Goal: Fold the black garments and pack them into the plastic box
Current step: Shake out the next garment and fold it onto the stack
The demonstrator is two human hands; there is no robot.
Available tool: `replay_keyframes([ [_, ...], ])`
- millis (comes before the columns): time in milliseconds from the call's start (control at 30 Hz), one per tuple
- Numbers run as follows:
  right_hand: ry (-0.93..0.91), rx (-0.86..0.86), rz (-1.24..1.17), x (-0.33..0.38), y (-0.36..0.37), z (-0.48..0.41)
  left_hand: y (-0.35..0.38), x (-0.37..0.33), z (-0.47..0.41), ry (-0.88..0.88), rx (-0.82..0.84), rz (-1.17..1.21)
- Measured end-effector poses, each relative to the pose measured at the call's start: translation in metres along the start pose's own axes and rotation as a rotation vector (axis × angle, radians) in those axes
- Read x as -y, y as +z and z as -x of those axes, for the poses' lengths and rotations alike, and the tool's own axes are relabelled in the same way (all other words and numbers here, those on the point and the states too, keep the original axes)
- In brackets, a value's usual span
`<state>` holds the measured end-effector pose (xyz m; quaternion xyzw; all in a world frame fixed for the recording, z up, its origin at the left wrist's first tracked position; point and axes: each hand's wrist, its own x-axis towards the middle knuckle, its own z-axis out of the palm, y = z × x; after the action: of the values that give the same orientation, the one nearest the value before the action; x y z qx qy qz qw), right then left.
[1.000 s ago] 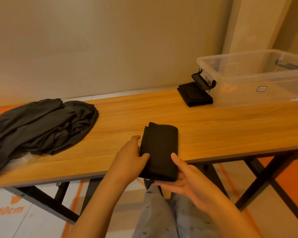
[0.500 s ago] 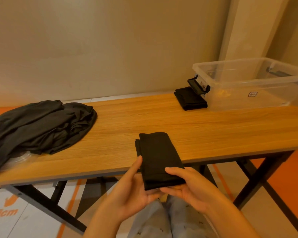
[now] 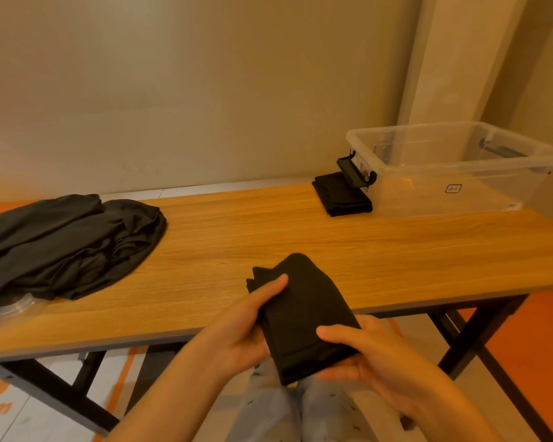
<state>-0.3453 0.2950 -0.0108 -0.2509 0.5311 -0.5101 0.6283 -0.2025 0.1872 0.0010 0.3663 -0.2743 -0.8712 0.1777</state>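
Wood-grain table [image 3: 268,237] bears a rumpled dark garment heap [image 3: 64,244] at left and a clear rigid plastic box [image 3: 460,173] upper right, with a folded black stack [image 3: 339,196] touching its left end. At lower centre, left hand [image 3: 237,333] and right hand [image 3: 374,358] pinch a flat folded black garment [image 3: 300,314], thumbs on top, over the table's front edge.

Folded black garment [image 3: 300,317], tilted, gripped between left hand [image 3: 237,333] and right hand [image 3: 374,355]. Second folded garment [image 3: 342,196] well beyond right hand, just beside open clear plastic box [image 3: 428,194]. Crumpled dark pile [image 3: 67,240] far left of left hand.
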Motion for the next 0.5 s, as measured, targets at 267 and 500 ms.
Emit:
replay_keyframes([
  [267,-0.084,-0.188,-0.049,0.068,-0.022,-0.054,0.052,-0.076,-0.080,0.140,-0.168,-0.221],
  [500,-0.163,-0.415,-0.177,0.118,-0.057,-0.139,0.090,-0.146,-0.180,0.145,-0.167,-0.341],
])
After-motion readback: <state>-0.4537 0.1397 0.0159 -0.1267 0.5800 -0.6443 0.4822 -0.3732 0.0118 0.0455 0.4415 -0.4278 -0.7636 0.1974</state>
